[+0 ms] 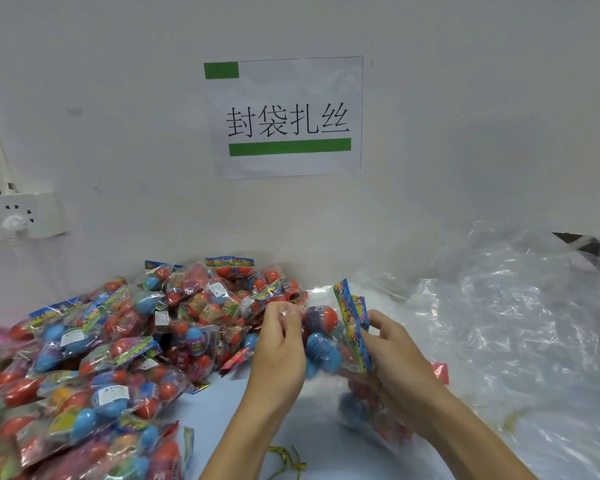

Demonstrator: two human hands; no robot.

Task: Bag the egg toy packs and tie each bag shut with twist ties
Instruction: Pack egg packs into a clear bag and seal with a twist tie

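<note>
Glossy, crinkled egg toy packs (94, 348), each with red and blue plastic eggs under a striped card header, heap at nine o'clock on the pale bench (222, 403). At centre the left hand (279, 355) pinches clear film at a held pack (326, 337); the right hand (395, 362) grips its header. Clear plastic bags (516, 323) billow at three o'clock. Gold twist ties (286, 459) at six o'clock are blurred.

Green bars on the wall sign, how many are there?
2: a short green bar at the sign's top left corner, and a long green bar beneath the characters. Nothing covers the sign.
</note>
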